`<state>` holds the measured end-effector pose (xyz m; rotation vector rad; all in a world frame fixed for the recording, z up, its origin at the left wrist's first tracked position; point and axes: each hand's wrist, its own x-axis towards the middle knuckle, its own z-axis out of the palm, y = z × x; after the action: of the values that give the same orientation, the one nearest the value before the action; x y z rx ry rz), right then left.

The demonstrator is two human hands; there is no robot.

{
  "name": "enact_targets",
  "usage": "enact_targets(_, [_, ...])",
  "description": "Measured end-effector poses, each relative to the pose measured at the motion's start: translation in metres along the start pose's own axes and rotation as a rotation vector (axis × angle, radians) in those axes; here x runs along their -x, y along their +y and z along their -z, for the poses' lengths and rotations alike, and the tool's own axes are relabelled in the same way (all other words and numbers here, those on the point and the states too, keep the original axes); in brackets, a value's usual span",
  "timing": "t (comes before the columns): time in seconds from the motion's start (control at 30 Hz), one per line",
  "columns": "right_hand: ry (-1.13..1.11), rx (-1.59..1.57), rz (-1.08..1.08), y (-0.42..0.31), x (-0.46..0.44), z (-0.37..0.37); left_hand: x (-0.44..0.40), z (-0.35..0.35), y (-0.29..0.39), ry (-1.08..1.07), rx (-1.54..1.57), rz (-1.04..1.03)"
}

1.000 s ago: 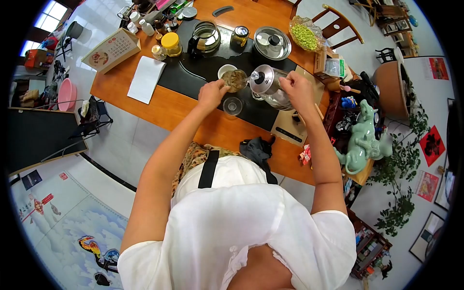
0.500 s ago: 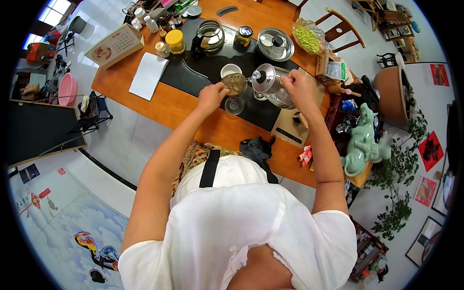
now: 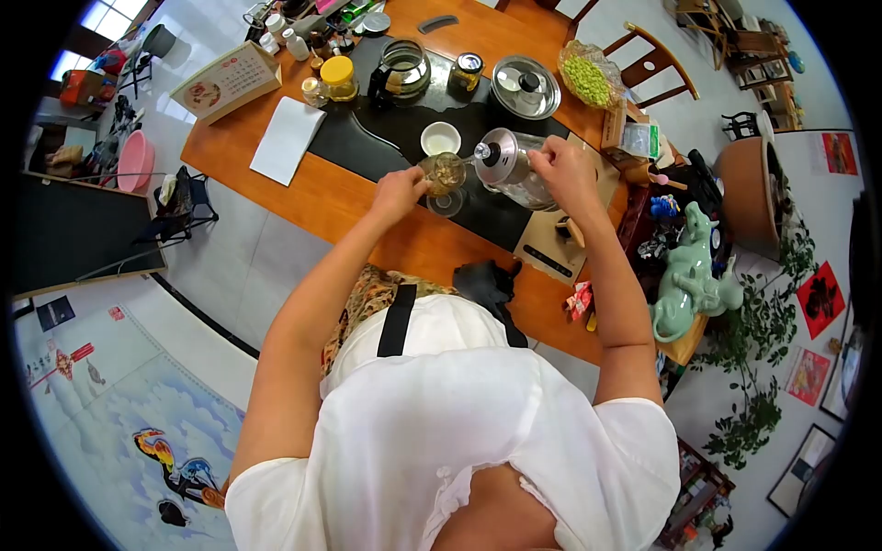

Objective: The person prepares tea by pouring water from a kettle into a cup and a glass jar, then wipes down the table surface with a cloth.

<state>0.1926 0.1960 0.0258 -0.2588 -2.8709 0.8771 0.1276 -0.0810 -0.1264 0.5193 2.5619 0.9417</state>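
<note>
My left hand is closed on the edge of a small glass strainer cup with brownish bits inside. In my right hand is the handle of a glass kettle with a metal lid, tilted so its spout meets the strainer cup's rim. Just beyond the cup stands a white bowl. Below the cup, a clear round glass dish rests on the black tea tray, partly hidden by the cup. Whether liquid is flowing is too small to tell.
Behind are a glass pot, a dark-lidded jar, a lidded steel pot and a bowl of green pieces. At left are a yellow-lidded jar, white paper and a calendar. A green figurine stands right.
The strainer cup in my left hand has shifted slightly away from the white bowl, toward me, and now overlaps the glass dish more. My right hand still holds the tilted kettle.
</note>
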Motion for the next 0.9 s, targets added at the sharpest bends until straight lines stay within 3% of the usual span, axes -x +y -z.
enact_targets(0.33, [-0.045, -0.046, -0.022, -0.008, 0.005, -0.001, 0.006, 0.004, 0.001, 0.03, 0.134, -0.007])
enact_targets(0.5, [-0.021, -0.034, -0.078, -0.012, 0.006, -0.004, -0.005, 0.005, -0.002, -0.056, 0.108, -0.056])
enact_targets(0.8, [0.118, -0.366, -0.266, 0.026, 0.012, -0.016, -0.024, 0.026, -0.025, -0.172, 0.276, -0.116])
enact_targets(0.9, [0.187, -0.637, -0.39, 0.035, 0.017, -0.015, -0.03, 0.039, -0.033, -0.172, 0.303, -0.124])
